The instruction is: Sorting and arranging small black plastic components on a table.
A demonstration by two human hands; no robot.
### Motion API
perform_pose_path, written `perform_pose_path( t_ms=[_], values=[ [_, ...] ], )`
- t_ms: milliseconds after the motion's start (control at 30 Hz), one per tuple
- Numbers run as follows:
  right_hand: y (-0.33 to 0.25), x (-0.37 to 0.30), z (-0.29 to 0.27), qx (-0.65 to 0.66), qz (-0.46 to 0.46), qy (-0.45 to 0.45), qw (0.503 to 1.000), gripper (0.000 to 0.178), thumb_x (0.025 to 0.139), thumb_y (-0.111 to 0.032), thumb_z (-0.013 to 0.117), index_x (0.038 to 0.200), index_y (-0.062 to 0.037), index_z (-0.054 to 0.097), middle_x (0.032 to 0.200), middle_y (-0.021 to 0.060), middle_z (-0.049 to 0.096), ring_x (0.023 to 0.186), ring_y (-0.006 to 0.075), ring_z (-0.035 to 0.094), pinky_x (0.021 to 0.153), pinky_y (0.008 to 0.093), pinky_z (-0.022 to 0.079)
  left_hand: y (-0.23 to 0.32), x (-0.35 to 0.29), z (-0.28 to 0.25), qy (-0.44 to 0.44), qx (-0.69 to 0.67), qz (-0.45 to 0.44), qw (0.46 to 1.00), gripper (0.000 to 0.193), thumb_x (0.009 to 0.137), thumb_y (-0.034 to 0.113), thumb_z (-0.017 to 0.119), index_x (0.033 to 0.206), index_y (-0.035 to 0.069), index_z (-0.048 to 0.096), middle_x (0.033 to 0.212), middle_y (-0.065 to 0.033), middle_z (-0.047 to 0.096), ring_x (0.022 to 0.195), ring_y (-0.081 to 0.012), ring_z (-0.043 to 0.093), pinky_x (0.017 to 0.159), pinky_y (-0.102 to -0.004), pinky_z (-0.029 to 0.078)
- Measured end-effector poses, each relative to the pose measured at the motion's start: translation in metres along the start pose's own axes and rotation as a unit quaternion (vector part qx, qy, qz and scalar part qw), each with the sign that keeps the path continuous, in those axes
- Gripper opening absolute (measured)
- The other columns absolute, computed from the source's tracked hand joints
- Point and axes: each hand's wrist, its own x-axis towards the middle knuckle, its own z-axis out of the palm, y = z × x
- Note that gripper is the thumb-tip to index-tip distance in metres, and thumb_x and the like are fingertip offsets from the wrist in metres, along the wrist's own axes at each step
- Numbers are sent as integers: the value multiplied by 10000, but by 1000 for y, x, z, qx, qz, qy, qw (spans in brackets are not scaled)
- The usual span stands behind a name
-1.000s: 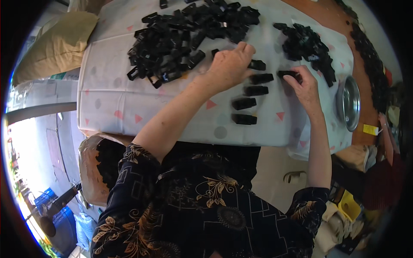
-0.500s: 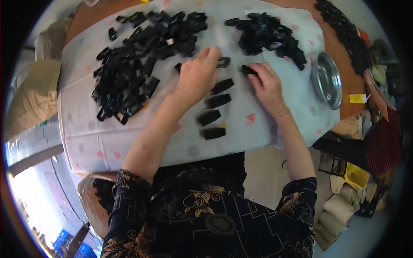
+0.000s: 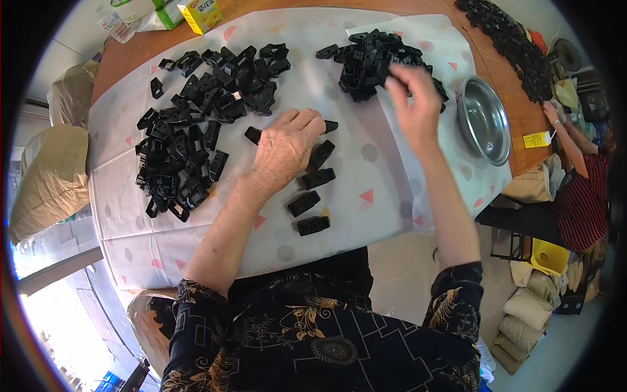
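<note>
My left hand (image 3: pixel 287 151) is closed over the table, its fingertips on a small black plastic part (image 3: pixel 332 126) that sticks out to the right. Left of its knuckles lies another black part (image 3: pixel 253 135), partly covered by the hand. Below the fingers, a column of several black parts (image 3: pixel 317 178) runs toward the table's near edge. My right hand (image 3: pixel 418 108) is raised beside the right heap of black parts (image 3: pixel 366 65), blurred by motion, with thumb and fingers apart and nothing visible between them. A larger heap of similar parts (image 3: pixel 179 144) spreads over the left side.
A metal bowl (image 3: pixel 484 121) stands at the right on the white patterned tablecloth (image 3: pixel 385 196). Yellow boxes (image 3: pixel 200 16) (image 3: pixel 537 140) sit on the bare wood. More black parts (image 3: pixel 506 49) line the far right, where another person's hands (image 3: pixel 555 112) reach in.
My right hand has moved up to the right heap, and the black part it held no longer shows. The left hand stays closed on a part. The whole view has shifted.
</note>
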Motion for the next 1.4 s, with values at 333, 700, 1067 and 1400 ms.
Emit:
perform_pose_path(
  t_ms=[333,700,1067,1400],
  values=[
    [26,16,20,-71,-82,-136,985,243,873,-95,715,1103,-22,682,990,102,701,929,227,679,819,312,523,4,-4,-1,9,4,-27,1000,235,787,-3,639,999,85,586,1020,-63,625,891,-258,638,741,-368,547],
    [-5,-12,10,-4,36,-93,995,228,871,-32,715,1096,-27,682,961,57,679,833,133,624,777,270,499,-2,-12,-2,31,18,-8,999,196,812,53,636,1000,102,610,985,-72,638,939,-271,646,750,-381,550],
    [-159,25,129,36,-151,-320,935,182,836,-184,717,1003,-128,669,978,24,668,900,269,665,765,393,545,-4,-6,22,-35,61,21,997,395,906,252,568,1284,143,539,1277,-96,543,1164,-268,513,991,-421,395],
    [-76,6,44,264,180,-136,938,251,916,-101,700,1139,6,655,912,8,661,783,92,614,699,252,507,-9,-18,-20,107,-39,-65,991,182,837,63,623,1014,106,616,1036,-81,617,866,-336,657,665,-425,537]
  ],
)
